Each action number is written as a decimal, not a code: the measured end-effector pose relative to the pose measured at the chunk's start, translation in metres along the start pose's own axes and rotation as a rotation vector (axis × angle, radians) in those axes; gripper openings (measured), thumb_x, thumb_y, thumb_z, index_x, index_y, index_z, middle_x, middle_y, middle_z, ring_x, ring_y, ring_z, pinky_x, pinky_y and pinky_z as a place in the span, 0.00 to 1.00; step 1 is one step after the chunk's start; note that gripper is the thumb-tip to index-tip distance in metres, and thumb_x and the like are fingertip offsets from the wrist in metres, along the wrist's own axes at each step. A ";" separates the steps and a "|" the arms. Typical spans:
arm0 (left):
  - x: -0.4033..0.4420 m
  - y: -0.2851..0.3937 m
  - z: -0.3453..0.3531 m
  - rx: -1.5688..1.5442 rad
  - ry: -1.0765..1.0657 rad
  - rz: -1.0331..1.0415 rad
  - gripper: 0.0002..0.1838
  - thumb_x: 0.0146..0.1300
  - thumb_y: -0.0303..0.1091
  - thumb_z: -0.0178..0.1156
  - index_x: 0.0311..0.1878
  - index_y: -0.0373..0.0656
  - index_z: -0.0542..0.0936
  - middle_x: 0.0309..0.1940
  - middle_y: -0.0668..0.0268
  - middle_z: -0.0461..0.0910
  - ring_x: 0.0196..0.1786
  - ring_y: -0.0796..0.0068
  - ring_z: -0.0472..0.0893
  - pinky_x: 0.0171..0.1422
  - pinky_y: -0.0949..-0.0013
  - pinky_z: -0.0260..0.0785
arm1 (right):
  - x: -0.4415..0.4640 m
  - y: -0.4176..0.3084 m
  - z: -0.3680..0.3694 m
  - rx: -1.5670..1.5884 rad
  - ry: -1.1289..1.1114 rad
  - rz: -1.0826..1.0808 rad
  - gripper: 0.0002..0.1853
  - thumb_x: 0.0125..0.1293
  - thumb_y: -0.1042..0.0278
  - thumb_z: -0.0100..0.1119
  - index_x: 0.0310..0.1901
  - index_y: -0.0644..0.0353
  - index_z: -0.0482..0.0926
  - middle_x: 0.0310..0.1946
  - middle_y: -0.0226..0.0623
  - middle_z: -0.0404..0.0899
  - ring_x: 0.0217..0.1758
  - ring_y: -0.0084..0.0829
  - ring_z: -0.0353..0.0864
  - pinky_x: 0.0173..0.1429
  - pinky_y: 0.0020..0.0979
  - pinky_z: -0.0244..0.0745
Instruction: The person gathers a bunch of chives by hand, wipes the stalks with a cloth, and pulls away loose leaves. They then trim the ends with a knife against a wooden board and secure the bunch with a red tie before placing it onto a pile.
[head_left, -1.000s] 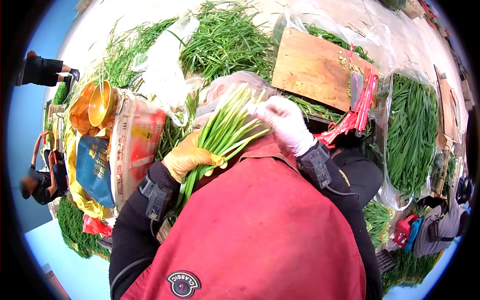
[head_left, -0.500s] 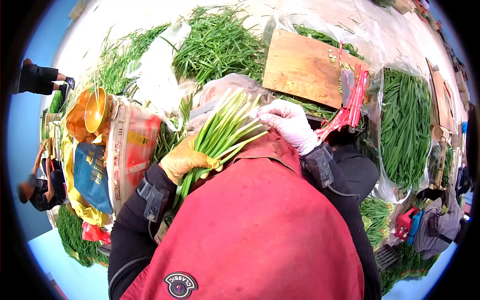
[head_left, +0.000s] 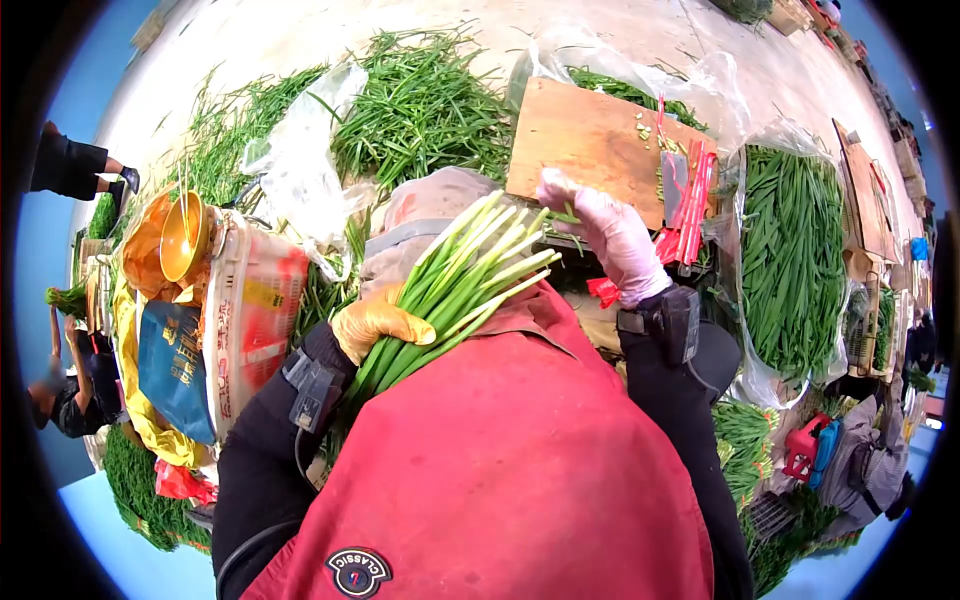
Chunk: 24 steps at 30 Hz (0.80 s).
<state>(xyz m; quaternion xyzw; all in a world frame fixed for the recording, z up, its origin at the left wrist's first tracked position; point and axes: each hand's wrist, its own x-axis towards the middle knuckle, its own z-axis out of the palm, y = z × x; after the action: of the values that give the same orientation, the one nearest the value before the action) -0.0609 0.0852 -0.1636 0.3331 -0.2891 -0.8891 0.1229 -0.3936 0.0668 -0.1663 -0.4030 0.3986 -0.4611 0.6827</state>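
Observation:
My left hand (head_left: pixel 383 326), in a yellow glove, is closed around a bunch of garlic chives (head_left: pixel 465 285). Their pale cut ends fan out up and to the right, and the green leaves run down behind the hand against my red apron (head_left: pixel 520 440). My right hand (head_left: pixel 612 238), in a pale pink-white glove, is raised to the right of the bunch and apart from it, fingers stretched out. A short green piece (head_left: pixel 566 214) shows at its fingers; whether it is held or just behind them I cannot make out. A wooden board (head_left: pixel 570 135) lies just beyond this hand.
Red ties (head_left: pixel 690 210) hang at the board's right edge. Loose greens (head_left: pixel 425 110) lie on the floor ahead. Packed chives (head_left: pixel 792 265) fill a plastic-lined crate at right. At left are a yellow bowl (head_left: pixel 184 237) and a sack (head_left: pixel 255 310). Other people (head_left: pixel 75 385) are at far left.
My right hand has moved from the bunch's pale ends up and to the right, and its fingers have straightened. My left hand keeps its hold. The camera view has shifted slightly.

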 end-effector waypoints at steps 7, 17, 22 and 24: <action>0.021 -0.005 -0.001 -0.131 -0.127 -0.112 0.46 0.47 0.25 0.69 0.73 0.40 0.62 0.66 0.58 0.72 0.67 0.65 0.73 0.73 0.64 0.61 | 0.009 -0.001 0.045 -0.085 -0.173 0.088 0.35 0.73 0.38 0.45 0.70 0.59 0.67 0.67 0.37 0.70 0.70 0.34 0.66 0.75 0.37 0.55; 0.035 0.030 0.018 -0.188 -0.250 -0.080 0.36 0.54 0.29 0.64 0.68 0.35 0.65 0.53 0.44 0.78 0.48 0.59 0.84 0.48 0.62 0.80 | -0.022 0.029 -0.002 0.112 -0.112 -0.044 0.38 0.71 0.45 0.55 0.73 0.63 0.60 0.70 0.39 0.65 0.70 0.34 0.68 0.71 0.37 0.65; 0.048 0.037 0.030 0.079 -0.201 -0.110 0.37 0.53 0.41 0.65 0.65 0.33 0.66 0.47 0.46 0.82 0.42 0.60 0.84 0.42 0.65 0.80 | -0.015 -0.017 0.014 -0.182 0.152 -0.396 0.15 0.67 0.76 0.59 0.55 0.62 0.81 0.52 0.34 0.82 0.51 0.25 0.80 0.62 0.28 0.72; 0.050 0.038 0.052 -0.005 -0.161 0.025 0.44 0.48 0.36 0.69 0.68 0.33 0.62 0.50 0.45 0.81 0.44 0.59 0.84 0.42 0.62 0.81 | -0.012 -0.007 0.003 -0.345 0.241 -0.394 0.09 0.67 0.73 0.61 0.47 0.60 0.85 0.44 0.31 0.85 0.45 0.23 0.81 0.52 0.26 0.75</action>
<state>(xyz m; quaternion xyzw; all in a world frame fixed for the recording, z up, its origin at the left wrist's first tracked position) -0.1317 0.0569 -0.1349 0.2565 -0.2999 -0.9121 0.1111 -0.3958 0.0770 -0.1565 -0.5250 0.4634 -0.5549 0.4491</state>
